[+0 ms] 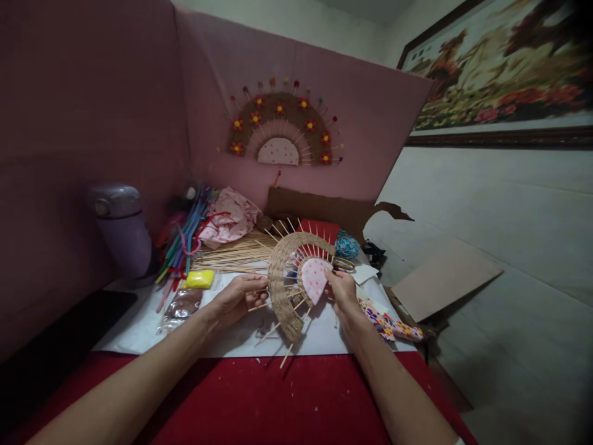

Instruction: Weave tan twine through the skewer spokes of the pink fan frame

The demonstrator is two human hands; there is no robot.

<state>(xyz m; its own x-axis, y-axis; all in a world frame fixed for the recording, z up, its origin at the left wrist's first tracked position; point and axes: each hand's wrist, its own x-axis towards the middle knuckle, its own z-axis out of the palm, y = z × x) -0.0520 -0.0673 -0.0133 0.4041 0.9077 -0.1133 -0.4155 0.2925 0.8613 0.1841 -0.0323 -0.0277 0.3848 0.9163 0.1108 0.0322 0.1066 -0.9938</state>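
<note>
Between my hands, above the white sheet, is a half-round craft fan [281, 270] of thin sticks with a wide band of twine woven through them. Pale pink dotted fabric [315, 279] covers its inner half-disc. At the left, my left hand [243, 298] pinches the outer edge near the stick ends. My right hand [343, 293] grips the fabric centre, thumb on top and fingers partly hidden behind. The fan is tilted, with its curve facing left and up. Bare stick ends poke out past the twine band.
A similar flower-decorated fan [280, 123] hangs on the pink board. Behind my hands lie loose sticks [231, 255], pipe cleaners [194, 213], crumpled dotted fabric [231, 216], a yellow packet [199, 279] and blue yarn [346, 245]. A purple bottle [124, 235] stands left.
</note>
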